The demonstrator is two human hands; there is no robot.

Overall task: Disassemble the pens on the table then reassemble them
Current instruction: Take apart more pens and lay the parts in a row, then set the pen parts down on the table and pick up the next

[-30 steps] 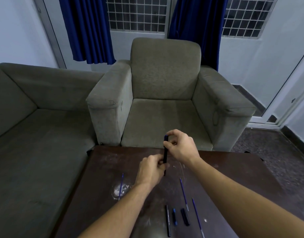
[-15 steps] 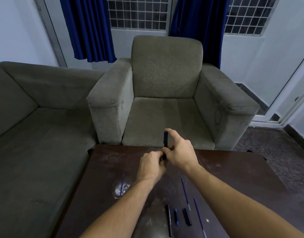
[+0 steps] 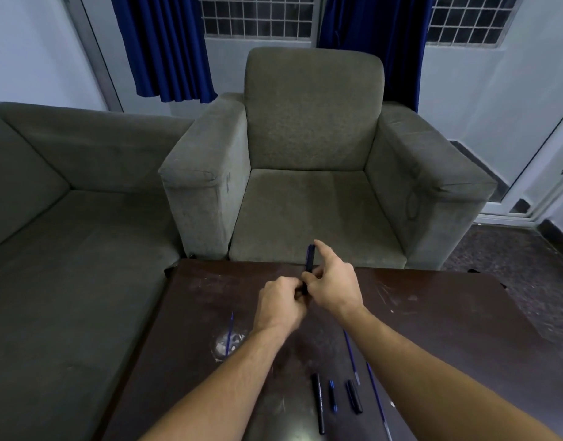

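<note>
Both hands hold one dark blue pen (image 3: 310,258) upright over the far part of the dark wooden table (image 3: 433,313). My left hand (image 3: 280,305) grips its lower end, which is hidden in the fist. My right hand (image 3: 332,283) pinches the pen's middle, with the index finger stretched up along its top. Loose parts lie near the table's front: a black barrel (image 3: 318,402), a short blue piece (image 3: 332,399), a black cap (image 3: 354,400) and two thin blue refills (image 3: 351,356) (image 3: 378,404). Another blue refill (image 3: 229,334) lies at the left.
A grey armchair (image 3: 315,186) stands just beyond the table's far edge. A grey sofa (image 3: 66,233) runs along the table's left side. A whitish smudge (image 3: 224,343) marks the tabletop under the left refill. Dark floor lies to the right.
My right hand slid down the pen from its top to its middle, next to my left hand, and its index finger straightened. The view shifted slightly.
</note>
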